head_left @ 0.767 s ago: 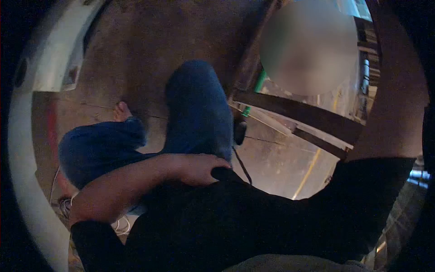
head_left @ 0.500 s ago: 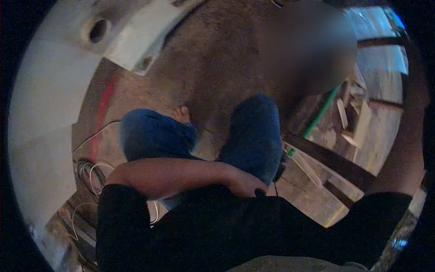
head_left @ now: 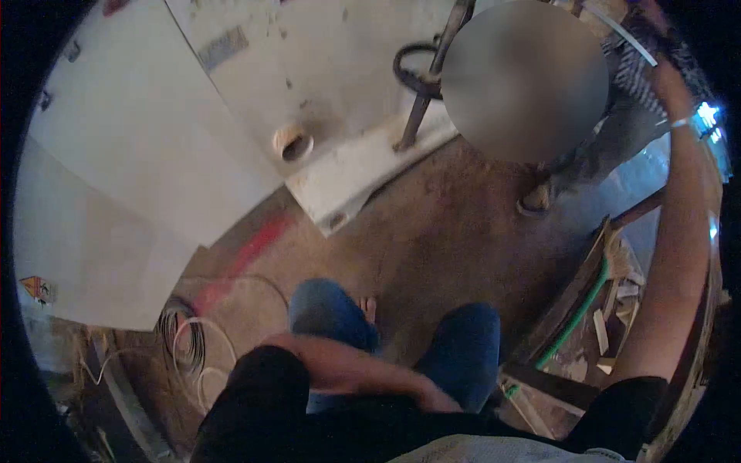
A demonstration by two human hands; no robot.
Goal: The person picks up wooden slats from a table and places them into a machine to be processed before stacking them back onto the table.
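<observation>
Resting lower now, the left hand (head_left: 441, 401) meets the black shirt (head_left: 347, 428).

The jeans (head_left: 463, 347) are blue and the shirt (head_left: 370, 432) above them black, with a pale grey patch at its lower edge. The floor (head_left: 448, 231) is dull brown with a faded red stripe (head_left: 247, 258) across it, beside off-white panels (head_left: 154, 139) flecked with dirt. A green hose (head_left: 575, 320) runs along dark wood, and white cable (head_left: 202, 356) coils by black wire.
</observation>
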